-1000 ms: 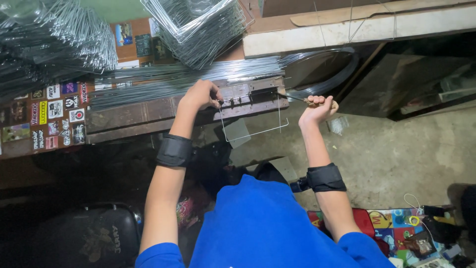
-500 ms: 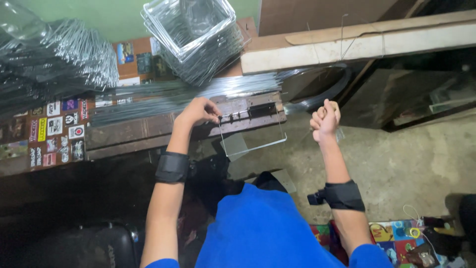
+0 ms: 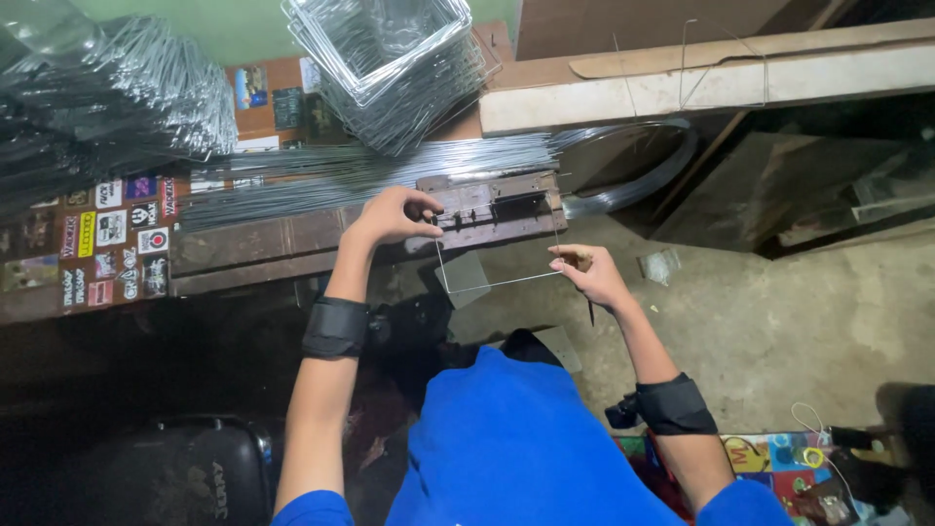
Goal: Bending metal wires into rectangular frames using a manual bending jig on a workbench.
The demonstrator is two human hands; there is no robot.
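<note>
Fingers of the right hand (image 3: 592, 273), at about four o'clock from the centre of the view, pinch the right corner of a thin bent wire frame (image 3: 497, 284). The thumb and fingertips close narrowly on the wire, and a dark slim tool or rod hangs just below the palm; what it is cannot be told. The wire runs level from that corner toward nine o'clock, then turns upward at its left corner.

At about eleven o'clock from the right hand, the left hand (image 3: 390, 216) curls over the upper left end of the same wire, fingers folded tight against the edge of a metal bending jig (image 3: 492, 203). Both forearms wear black wrist bands, and a blue shirt fills the six o'clock edge.

The jig sits on a worn wooden bench (image 3: 263, 244) running toward nine o'clock, its far left face covered in stickers. Behind the jig, at twelve o'clock, lies a long bundle of straight wire rods (image 3: 360, 173). Farther back, a stack of finished square wire frames (image 3: 390, 58) leans at twelve o'clock, and more bent wire pieces (image 3: 117, 97) pile at ten o'clock.
</note>
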